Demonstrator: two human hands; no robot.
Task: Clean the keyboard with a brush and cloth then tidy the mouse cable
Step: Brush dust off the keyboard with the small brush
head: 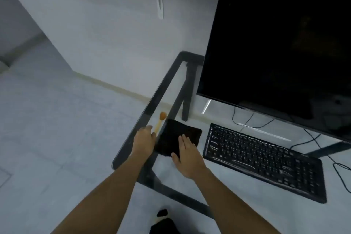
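Two tools lie at the left end of the glass desk (161, 85), and both of your hands are already on them. The brush (159, 122) lies along the desk's left edge with its orange-brown head pointing away from you. Your left hand (144, 139) has its fingers curled at the near end of the pale handle and seems to touch it, but I cannot tell whether it is actually pinched. The black cloth (175, 135) lies just beside the brush. Your right hand (187, 157) rests flat on it, fingers straight and together, thumb at the near edge. The keyboard (266, 163) lies to the right of the cloth, apart from it and below the dark monitor (275, 40). Expect the brush to be very light and stiff in the handle. Hold it low on the handle, like a pen, so the soft head can flex between the keys. The cloth looks thick, soft and limp, so it will droop if you lift it by one corner. Gather it under your palm or pinch a folded edge. The glass may let it slide easily. The keyboard is rigid plastic and probably light enough to skid when you wipe it, so steady it at one end. The wavy glare across the keys suggests a glossy film or cover, which would feel slick. Thin black cables (314, 139) trail behind it, and they are limp and easily snagged. The mouse is out of view. The key legends are too small to read, and I can make out no brand on the monitor or keyboard.
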